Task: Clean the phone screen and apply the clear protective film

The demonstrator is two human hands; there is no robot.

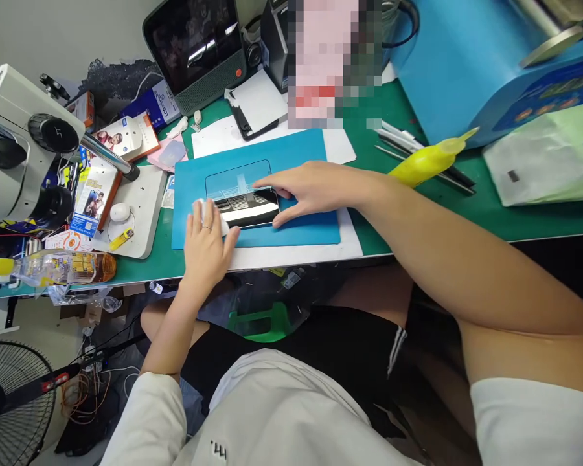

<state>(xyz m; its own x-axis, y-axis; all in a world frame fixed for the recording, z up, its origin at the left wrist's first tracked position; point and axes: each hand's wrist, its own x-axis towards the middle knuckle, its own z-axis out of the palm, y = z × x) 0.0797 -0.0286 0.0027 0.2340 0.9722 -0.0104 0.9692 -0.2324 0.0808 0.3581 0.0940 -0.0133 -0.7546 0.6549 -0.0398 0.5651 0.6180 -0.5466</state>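
A glossy black phone screen [247, 208] lies on a blue mat [306, 230], with bright reflections across its face. My right hand [315, 188] holds its right end, thumb at the lower corner and forefinger at the upper edge. At the left end, my left hand [206, 249] presses down with fingers laid over a white wipe [223, 226], partly hidden beneath them. Above the screen on the mat shows a thin dark rounded outline with a pale clear strip [241, 182]; I cannot tell whether it is film or glass.
Left stands a microscope [53, 129] over its white base [148, 213], near a drink bottle [72, 266]. Behind are a tablet-like display [194, 52] and a phone under white paper [257, 107]. On the right are a yellow squeeze bottle [427, 160], tweezers-like tools and a blue machine [447, 71].
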